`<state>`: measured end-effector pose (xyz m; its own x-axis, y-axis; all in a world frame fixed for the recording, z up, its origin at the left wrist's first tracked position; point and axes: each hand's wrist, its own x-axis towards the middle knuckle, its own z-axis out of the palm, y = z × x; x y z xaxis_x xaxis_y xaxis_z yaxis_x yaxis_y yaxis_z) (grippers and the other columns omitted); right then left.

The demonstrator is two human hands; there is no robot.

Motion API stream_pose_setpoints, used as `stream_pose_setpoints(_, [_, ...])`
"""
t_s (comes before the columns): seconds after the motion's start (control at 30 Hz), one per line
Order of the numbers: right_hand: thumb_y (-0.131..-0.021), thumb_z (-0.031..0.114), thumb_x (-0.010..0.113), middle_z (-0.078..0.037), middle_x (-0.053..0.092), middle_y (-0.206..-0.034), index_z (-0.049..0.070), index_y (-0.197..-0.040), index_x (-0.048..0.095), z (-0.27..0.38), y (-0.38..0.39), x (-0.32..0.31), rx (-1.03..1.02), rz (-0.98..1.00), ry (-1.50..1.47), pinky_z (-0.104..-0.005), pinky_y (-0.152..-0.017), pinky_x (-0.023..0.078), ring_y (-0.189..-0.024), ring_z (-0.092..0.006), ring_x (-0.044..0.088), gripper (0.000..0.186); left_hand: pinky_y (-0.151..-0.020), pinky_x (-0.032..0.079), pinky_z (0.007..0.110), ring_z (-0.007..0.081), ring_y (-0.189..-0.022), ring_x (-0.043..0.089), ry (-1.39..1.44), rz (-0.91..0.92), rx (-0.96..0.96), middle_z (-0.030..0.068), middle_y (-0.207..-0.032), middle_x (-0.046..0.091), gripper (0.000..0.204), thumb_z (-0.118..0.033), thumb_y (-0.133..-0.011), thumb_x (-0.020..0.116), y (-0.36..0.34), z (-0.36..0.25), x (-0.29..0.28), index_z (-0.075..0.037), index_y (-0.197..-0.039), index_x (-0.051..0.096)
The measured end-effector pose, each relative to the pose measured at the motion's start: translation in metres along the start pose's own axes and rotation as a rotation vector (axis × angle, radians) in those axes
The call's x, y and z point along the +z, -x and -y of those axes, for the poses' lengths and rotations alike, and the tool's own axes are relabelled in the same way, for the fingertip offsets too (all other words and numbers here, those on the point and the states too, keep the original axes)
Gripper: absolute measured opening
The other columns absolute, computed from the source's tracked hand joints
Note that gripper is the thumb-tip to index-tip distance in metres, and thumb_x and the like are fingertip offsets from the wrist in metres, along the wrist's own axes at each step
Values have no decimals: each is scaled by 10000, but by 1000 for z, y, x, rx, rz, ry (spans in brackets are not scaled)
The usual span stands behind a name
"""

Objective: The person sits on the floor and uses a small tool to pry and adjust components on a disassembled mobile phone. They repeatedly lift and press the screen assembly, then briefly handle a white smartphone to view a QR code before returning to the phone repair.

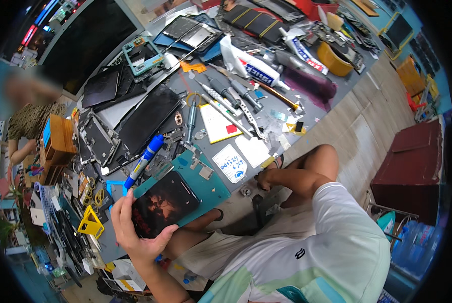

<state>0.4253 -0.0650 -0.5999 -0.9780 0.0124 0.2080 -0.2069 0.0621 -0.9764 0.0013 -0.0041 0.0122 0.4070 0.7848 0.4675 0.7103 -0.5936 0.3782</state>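
Observation:
My left hand (137,235) is closed around a smartphone (165,204), the thumb along its near edge and the fingers at its left side. A dark picture with reddish-orange patches shows on the phone's screen. Beneath it lies a teal work mat (213,188) at the table's edge. A blue marker (144,160) slants just beyond my left fingertips. My right hand (267,178) is lowered beside my leg, off the table; its fingers are small and dark here, and I cannot tell what they hold. Small metal phone parts (204,170) rest on the mat.
Screwdrivers and tweezers (251,118) crowd the table's middle, near a white tube (259,70) and a yellow tape roll (333,59). Dark phone panels (147,118) lie to the left. Another person (34,116) is at far left. A brown cabinet (410,164) stands right.

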Motion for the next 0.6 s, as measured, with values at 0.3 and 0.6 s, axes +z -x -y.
stream_pose_setpoints(0.3, [-730,375,1060,-254,345,-1868,276,-1870,221,-8,-56,56,1133,-416,315,-570,-1316,500,-1650,-482,498,1418,-983,588,495,398,-1131,698,-110,2,52,236,-1297,696,1141,-745,-719,1021,-1,2,-2,44,-1491,732])
stream_pose_setpoints(0.6, [-830,404,969,-169,784,-1476,220,-1612,660,-103,-82,78,1065,-610,254,-518,-1255,534,-1460,-426,687,861,-1000,574,505,400,-1150,687,-146,21,-13,234,-1302,673,1167,-829,-723,976,4,0,-4,32,-1476,743])
